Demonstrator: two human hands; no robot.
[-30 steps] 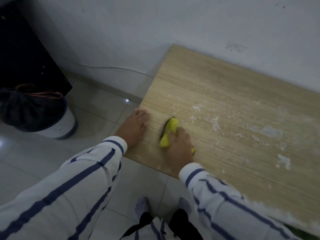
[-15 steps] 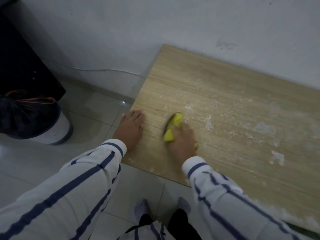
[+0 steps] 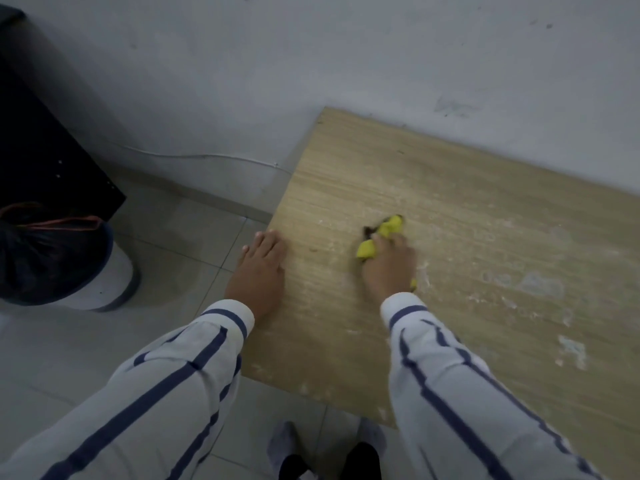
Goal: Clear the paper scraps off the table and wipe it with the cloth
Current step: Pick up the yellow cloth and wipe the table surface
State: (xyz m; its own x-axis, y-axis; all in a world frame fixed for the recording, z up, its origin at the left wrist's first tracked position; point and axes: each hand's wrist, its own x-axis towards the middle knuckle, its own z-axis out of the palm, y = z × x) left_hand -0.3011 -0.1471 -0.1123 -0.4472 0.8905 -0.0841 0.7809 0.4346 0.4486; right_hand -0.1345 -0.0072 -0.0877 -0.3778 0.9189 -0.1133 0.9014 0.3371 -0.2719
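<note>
Cloth (image 3: pixel 381 237), yellow, bunched under the right hand (image 3: pixel 389 268) on the tabletop (image 3: pixel 485 188) near its left edge. Judgement: wipe best with firm flat pressure, overlapping strokes toward the white smears (image 3: pixel 540 284) farther right. Right grip closed around the cloth. Left hand (image 3: pixel 258 275) flat, fingers extended, bracing on the tabletop edge, holding nothing.

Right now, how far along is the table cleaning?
No loose paper scraps show on the table, so that part looks done. Wiping is in hand: the right hand presses the yellow cloth onto the wood, while the left hand rests flat at the table's edge. Left: whitish residue patches on the right side.
</note>
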